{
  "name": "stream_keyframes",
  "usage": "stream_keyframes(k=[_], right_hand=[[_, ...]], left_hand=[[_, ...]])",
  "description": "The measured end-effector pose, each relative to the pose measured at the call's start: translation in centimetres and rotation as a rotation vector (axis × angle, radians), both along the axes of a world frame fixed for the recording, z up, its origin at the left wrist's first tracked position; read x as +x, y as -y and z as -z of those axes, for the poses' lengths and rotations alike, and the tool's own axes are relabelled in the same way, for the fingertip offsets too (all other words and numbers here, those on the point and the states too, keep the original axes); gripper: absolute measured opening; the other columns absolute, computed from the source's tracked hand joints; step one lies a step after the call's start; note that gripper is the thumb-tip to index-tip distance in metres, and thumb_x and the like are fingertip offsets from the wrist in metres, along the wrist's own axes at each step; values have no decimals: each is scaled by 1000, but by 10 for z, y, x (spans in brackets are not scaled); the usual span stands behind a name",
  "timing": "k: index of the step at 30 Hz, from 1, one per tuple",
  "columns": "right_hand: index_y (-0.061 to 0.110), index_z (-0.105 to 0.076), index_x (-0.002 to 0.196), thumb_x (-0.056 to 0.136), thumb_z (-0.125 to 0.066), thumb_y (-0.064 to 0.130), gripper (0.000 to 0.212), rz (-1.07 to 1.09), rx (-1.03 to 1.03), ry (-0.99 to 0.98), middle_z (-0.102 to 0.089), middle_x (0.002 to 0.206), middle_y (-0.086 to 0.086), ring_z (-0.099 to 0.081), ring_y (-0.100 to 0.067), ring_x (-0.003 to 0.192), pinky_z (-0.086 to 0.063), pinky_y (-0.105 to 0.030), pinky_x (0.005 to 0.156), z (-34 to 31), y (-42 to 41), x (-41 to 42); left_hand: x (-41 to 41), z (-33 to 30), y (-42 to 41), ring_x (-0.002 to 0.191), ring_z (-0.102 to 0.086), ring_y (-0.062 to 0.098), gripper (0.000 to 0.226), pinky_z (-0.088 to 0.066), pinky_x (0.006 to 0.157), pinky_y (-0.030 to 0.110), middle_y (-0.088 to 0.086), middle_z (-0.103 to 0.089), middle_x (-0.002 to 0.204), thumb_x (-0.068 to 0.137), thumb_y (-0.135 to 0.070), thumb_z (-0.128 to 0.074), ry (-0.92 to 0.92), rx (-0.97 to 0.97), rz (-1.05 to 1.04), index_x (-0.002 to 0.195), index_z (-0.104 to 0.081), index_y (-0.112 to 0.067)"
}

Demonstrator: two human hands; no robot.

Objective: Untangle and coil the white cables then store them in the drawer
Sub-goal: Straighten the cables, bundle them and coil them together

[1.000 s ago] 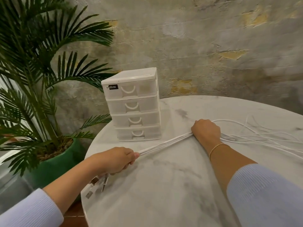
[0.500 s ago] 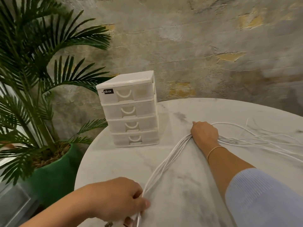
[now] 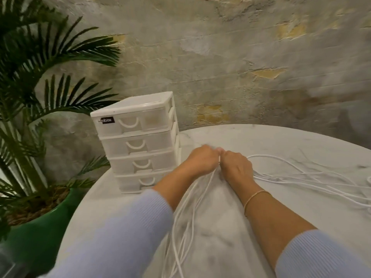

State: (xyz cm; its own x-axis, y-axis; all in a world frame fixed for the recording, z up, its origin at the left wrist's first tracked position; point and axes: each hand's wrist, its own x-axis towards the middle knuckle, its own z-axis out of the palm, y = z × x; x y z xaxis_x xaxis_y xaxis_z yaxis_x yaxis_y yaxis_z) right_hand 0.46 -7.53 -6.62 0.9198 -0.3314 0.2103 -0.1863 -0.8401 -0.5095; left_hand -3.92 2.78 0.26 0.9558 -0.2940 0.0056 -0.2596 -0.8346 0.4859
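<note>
Both sets of fingertips are meeting, the left hand [image 3: 202, 159] and right hand [image 3: 236, 167] pinching the white cables [image 3: 186, 223] on the marble table [image 3: 281, 149], strands trailing toward the person and rightward, just beside the closed drawer unit [image 3: 138, 143].

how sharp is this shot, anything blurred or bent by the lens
Head view: motion blur smears the left hand, the near sleeves and the white cables; the right hand and the drawer unit are only a little softer; the wide lens bows the table edge; light is soft, without glare.
</note>
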Motion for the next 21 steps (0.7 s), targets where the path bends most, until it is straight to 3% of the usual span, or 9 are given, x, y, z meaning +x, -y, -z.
stream_keyframes(k=[3, 6, 8, 10, 13, 15, 17, 21], right_hand=[[12, -57, 124, 102, -18, 38, 52, -17, 42, 19, -60, 124, -17, -53, -33, 117, -39, -39, 94, -2, 0, 2], [11, -61, 118, 101, -22, 38, 50, -28, 90, 41, -62, 120, -18, -55, -34, 113, -39, -38, 90, -2, 4, 5], [10, -61, 118, 101, -22, 38, 51, -33, 100, 40, -61, 120, -19, -54, -34, 114, -39, -37, 91, -4, 4, 5], [9, -59, 121, 102, -21, 39, 53, -53, 86, 34, -60, 123, -19, -52, -35, 116, -38, -37, 93, -7, 3, 3], [11, -56, 124, 102, -22, 35, 48, -116, 29, 15, -59, 123, -18, -53, -34, 115, -38, -35, 90, -8, -2, 0], [12, -53, 126, 101, -22, 27, 42, -160, -74, 11, -58, 122, -15, -53, -33, 113, -38, -34, 85, -6, -5, -6], [11, -50, 126, 100, -24, 21, 39, -187, -165, 15, -58, 123, -14, -54, -31, 114, -39, -36, 86, -6, -8, -14], [5, -48, 123, 103, -26, 27, 37, -296, -284, -27, -58, 121, -16, -55, -34, 112, -36, -34, 79, -14, 1, -37]], left_hand=[[27, 23, 15, 114, -54, 33, 57, -40, 93, 31, 23, -60, 121, 105, -33, -15, -56, -88, -61, 114, -60, 1], [48, 47, 24, 67, -61, 29, 70, -48, 67, 31, 17, -66, 76, 101, -49, -16, -166, -275, -111, 69, -58, -3], [57, 55, 28, 55, -52, 24, 69, -44, 57, 29, 13, -58, 65, 100, -51, -16, -185, -343, -178, 62, -52, -6], [60, 57, 27, 68, -60, 28, 67, -47, 64, 31, 16, -63, 76, 101, -47, -18, -124, -320, -229, 73, -60, -3], [73, 63, 24, 105, -58, 35, 50, -43, 80, 31, 25, -63, 111, 102, -28, -26, -8, -289, -297, 104, -63, 5], [83, 63, 20, 112, -54, 34, 42, -39, 83, 29, 25, -59, 120, 100, -23, -32, -3, -326, -358, 110, -62, 4], [93, 65, 16, 117, -51, 34, 49, -39, 89, 30, 23, -57, 126, 102, -32, -31, -9, -321, -405, 114, -61, 3], [99, 66, 17, 112, -54, 31, 51, -35, 76, 27, 17, -59, 122, 101, -38, -29, -28, -279, -419, 114, -62, -1]])
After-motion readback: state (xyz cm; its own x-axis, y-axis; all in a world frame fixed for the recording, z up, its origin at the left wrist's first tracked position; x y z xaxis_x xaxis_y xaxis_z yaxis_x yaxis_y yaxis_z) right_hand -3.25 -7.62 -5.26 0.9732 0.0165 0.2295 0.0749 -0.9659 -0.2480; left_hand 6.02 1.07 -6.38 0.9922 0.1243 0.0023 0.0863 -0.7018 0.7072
